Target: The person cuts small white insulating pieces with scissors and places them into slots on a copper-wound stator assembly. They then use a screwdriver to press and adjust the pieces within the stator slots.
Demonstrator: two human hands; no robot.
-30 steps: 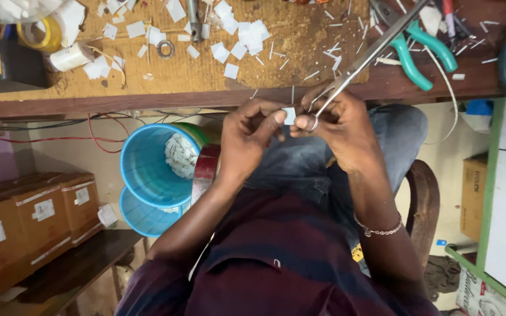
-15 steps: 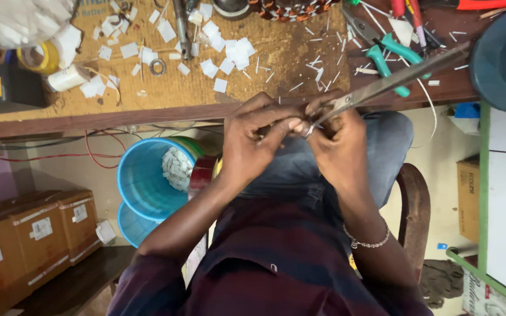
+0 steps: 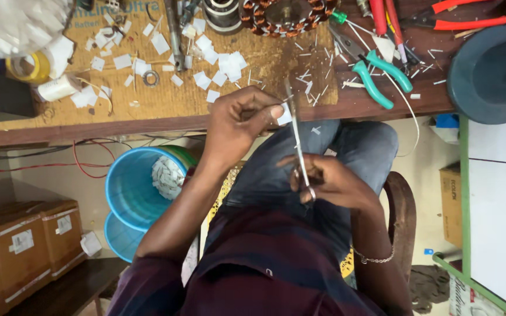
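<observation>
My left hand (image 3: 238, 120) pinches a small white paper piece (image 3: 284, 115) at the front edge of the wooden workbench (image 3: 165, 126). My right hand (image 3: 329, 181) is lower, over my lap, gripping the handles of metal scissors (image 3: 297, 137). The blades point up toward the paper piece and reach it. Several more white paper pieces (image 3: 221, 64) lie scattered on the bench above my hands.
On the bench lie green-handled pliers (image 3: 376, 73), red-handled pliers (image 3: 464, 17), a copper-wound stator (image 3: 285, 14), a tape roll (image 3: 27, 67) and a dark round lid (image 3: 493, 73). A blue bucket (image 3: 133, 187) and brown cartons (image 3: 21, 246) sit below left.
My right hand has dropped from beside the left hand toward my lap, swinging the scissors from slanting right to nearly upright. The left hand stays at the bench edge with the paper.
</observation>
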